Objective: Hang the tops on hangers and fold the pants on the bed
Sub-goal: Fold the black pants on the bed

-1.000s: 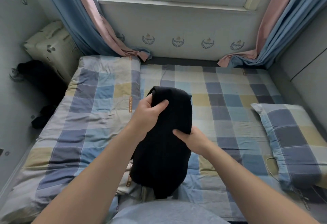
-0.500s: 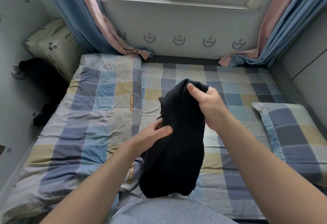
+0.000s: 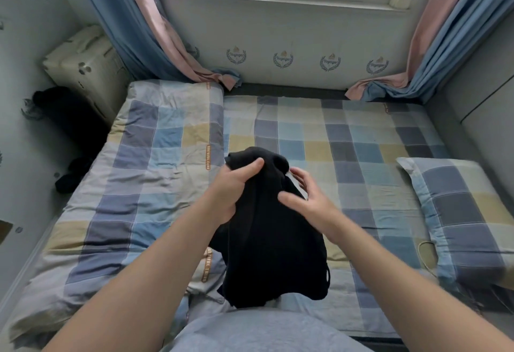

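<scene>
1. The left hand grips the top of a black garment, its fingers bunched in the cloth and its thumb across the front.
2. The right hand is loosely spread at the garment's right side. Its thumb lies on the fabric, but I cannot tell whether it pinches anything.
3. The garment hangs in folds above the middle of the bed, its lower end close to the near edge.
4. A checked quilt covers the bed's left side.
5. A matching pillow lies at the right edge.
6. A cream suitcase stands past the far left corner.
</scene>
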The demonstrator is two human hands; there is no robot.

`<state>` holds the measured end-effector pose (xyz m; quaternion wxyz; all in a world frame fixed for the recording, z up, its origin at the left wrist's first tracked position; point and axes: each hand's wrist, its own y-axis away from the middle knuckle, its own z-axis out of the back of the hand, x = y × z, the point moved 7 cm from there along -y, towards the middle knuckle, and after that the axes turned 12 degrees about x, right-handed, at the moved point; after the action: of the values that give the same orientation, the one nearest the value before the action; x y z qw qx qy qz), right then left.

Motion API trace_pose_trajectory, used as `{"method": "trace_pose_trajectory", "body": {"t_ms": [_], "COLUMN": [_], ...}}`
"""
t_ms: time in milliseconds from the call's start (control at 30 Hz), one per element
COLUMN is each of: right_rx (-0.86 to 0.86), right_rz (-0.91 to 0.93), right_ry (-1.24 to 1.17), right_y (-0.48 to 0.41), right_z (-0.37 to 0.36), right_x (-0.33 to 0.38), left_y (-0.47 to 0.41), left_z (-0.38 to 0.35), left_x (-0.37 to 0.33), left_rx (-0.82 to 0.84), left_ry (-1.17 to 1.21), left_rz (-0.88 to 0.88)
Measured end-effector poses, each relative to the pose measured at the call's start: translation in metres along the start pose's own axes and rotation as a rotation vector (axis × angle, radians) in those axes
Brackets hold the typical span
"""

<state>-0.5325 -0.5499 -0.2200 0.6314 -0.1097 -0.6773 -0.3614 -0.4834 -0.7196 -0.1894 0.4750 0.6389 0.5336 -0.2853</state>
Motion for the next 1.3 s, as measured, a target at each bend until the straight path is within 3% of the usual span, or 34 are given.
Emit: {"method": "trace_pose_trajectory", "body": {"t_ms": [167, 300, 433, 667, 833, 1033, 1167, 1300], "right_rx": [0.054, -0.162, -0.27, -0.384, -0.425, -0.424, -0.301, -0.137], "right_rz": [-0.155, -0.099, -0.009, 0.002, -0.001, 0.027, -0.035, -0.104], "right_ry": [0.14, 0.222, 0.058, -0.304, -0.574, -0.852, -0.802, -0.662], "right_y": [0.006, 0.005, 0.004, -0.011, -0.012, -0.011, -0.011, -0.005], "right_z": [-0.018, 0.006, 0.029, 0.032, 0.036, 0.029, 0.017, 0.019], "right_x": [-0.05, -0.021, 0.026, 0.061, 0.066, 0.065, 0.058, 0.04], "left_y": [-0.002, -0.006, -0.001, 0.013, 0.017, 0.015, 0.011, 0.002], "left_z": [-0.007, 0.004, 0.015, -0.014, -0.027, -0.043, -0.043, -0.028], "left_x": [-0.016, -0.029, -0.018, 0.03, 0.047, 0.029, 0.001, -0.019], "left_rx": [0.023, 0.0, -0.056, 0.183, 0.339, 0.207, 0.071, -0.044], "left_ry": [0.047, -0.002, -0.292, -0.627, -0.564, -0.554, -0.675, -0.633], "left_rz": [-0.014, -0.038, 0.099, 0.121, 0.121, -0.134, -0.287, -0.227]}}
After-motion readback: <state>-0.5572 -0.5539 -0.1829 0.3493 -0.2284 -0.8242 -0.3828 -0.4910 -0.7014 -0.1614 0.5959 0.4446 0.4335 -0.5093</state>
